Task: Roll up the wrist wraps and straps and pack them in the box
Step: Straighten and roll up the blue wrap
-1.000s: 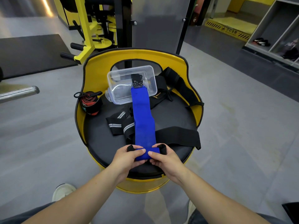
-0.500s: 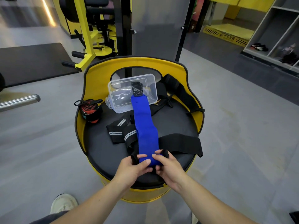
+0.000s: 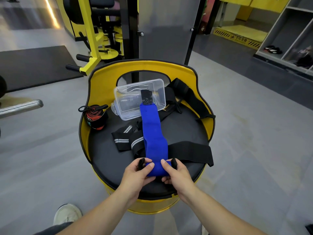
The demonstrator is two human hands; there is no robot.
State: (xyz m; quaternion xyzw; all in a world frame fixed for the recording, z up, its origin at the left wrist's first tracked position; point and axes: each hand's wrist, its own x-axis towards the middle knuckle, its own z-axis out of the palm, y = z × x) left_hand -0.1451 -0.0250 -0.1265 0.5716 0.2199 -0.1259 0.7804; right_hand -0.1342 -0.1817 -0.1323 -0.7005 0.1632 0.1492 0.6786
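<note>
The black surface (image 3: 183, 129) of the yellow seat carries everything. Since a second ago my hands have turned the near end of the blue wrap (image 3: 153, 141) over once, so the roll is only begun. My left hand (image 3: 137, 175) and right hand (image 3: 177, 172) each pinch that folded end. The wrap's far tab lies over the clear box (image 3: 128, 106), which holds nothing else. A rolled red wrap (image 3: 95, 118) sits left, outside the box; black straps (image 3: 189, 150) lie loose.
</note>
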